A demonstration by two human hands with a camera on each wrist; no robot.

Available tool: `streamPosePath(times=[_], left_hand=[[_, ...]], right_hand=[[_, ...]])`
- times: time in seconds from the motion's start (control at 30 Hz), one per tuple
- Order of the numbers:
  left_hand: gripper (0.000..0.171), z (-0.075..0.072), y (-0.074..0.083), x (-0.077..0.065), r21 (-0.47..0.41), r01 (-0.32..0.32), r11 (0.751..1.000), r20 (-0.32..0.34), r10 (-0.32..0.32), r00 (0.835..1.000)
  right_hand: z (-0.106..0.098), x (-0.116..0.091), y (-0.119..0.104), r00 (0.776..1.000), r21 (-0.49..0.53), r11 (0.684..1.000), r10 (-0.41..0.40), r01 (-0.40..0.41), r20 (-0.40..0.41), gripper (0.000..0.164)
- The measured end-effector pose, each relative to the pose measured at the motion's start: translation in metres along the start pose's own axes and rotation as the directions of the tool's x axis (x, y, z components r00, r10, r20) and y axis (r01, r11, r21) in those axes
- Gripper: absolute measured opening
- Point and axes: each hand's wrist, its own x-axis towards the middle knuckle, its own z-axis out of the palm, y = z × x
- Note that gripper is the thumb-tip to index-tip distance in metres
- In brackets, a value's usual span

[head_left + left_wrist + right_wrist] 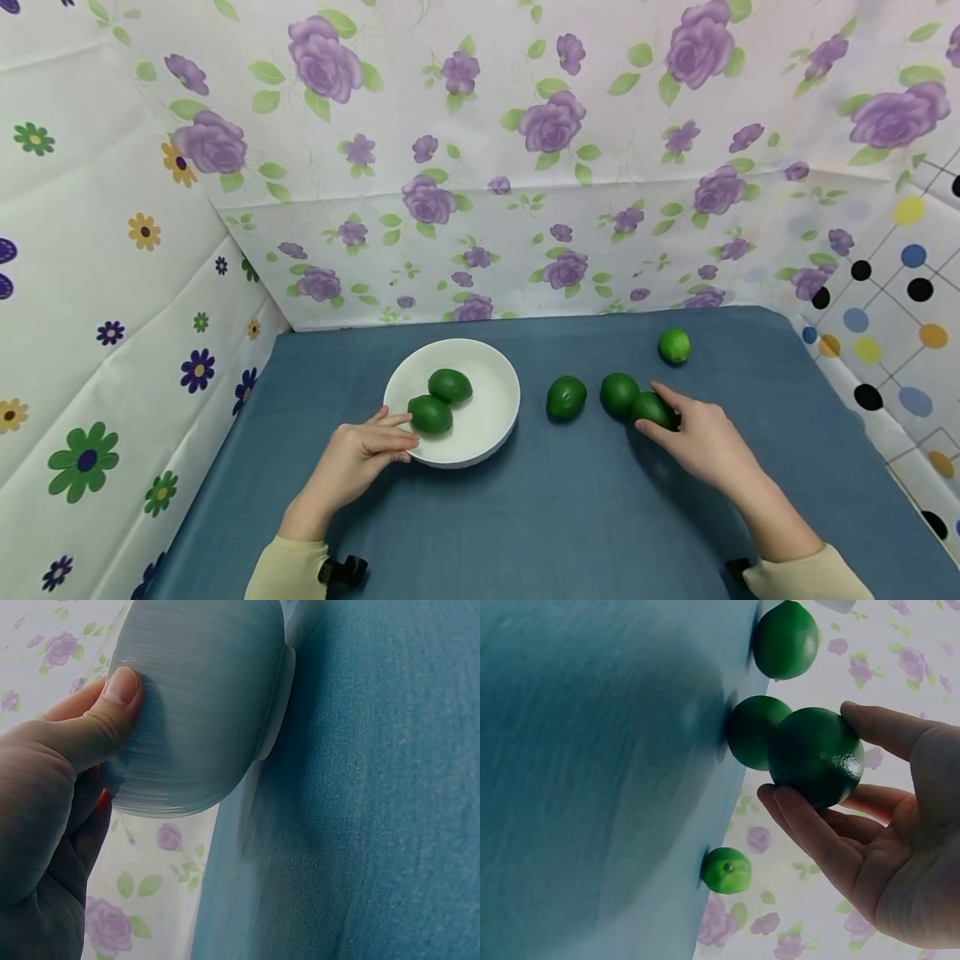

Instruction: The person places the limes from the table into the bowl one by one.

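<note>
Pinching the near-left rim of the white bowl [491, 404], thumb outside: left hand [365, 452] | in bowl: two dark limes [431, 416] | right of bowl: two loose limes [566, 398], then right hand [703, 435], angled bowlward, thumb and fingers gripping a held lime [652, 410] | well right of bowl: bright-green lime [674, 346]

Bowl [199, 697]: one, pale, finely ringed outer wall; foot ring [279, 705] turned toward the desk [390, 780]. Left hand [41, 795]: thumb [105, 724] pressed on the outer wall, other fingers partly hidden, gripping at the rim. Desk: blue, textured, shadowed beside the bowl. Far side: white cloth [154, 862], purple roses, green leaves.
</note>
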Motion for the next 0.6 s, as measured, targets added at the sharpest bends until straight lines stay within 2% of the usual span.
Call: streamPosePath(times=[0.6], left_hand=[[0.028, 0.0, -0.001, 0.0, 0.02, 0.004, 1.0, 0.005, -0.004, 1.0]], right_hand=[[0.001, 0.009, -0.03, 0.999, 0.024, 0.999, -0.041, 0.041, -0.02, 0.083]])
